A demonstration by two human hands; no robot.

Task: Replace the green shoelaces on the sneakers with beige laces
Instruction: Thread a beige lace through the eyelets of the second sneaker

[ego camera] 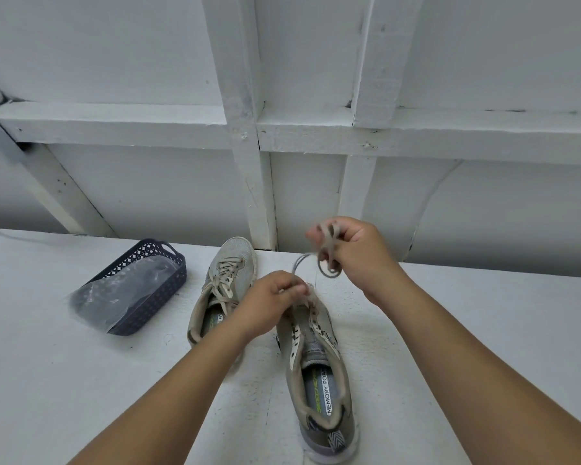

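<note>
Sneakers: both on desk [450, 330]; far sneaker [227, 283] laced beige, judged finished.
Near sneaker [316, 364]: eyelets bare along visible part; toe end hidden by left hand.
Right hand [356, 253]: raised, gripping bunched lace [327, 263], colour blurred.
Left hand [275, 303]: pinching that lace's end at near sneaker's toe.
Remaining: lacing near sneaker, barely begun.

White table [81, 380], matte, faintly speckled; far edge meets the wall. Wall [114, 45] of white-painted panels framed by timber: one horizontal rail [114, 120] across the width, vertical posts [245, 129] crossing it, a diagonal brace [64, 193] at left. Paint chipped and scuffed at the joints. A curved crack marks the lower right panel. Light even, diffuse, shadows soft.
</note>
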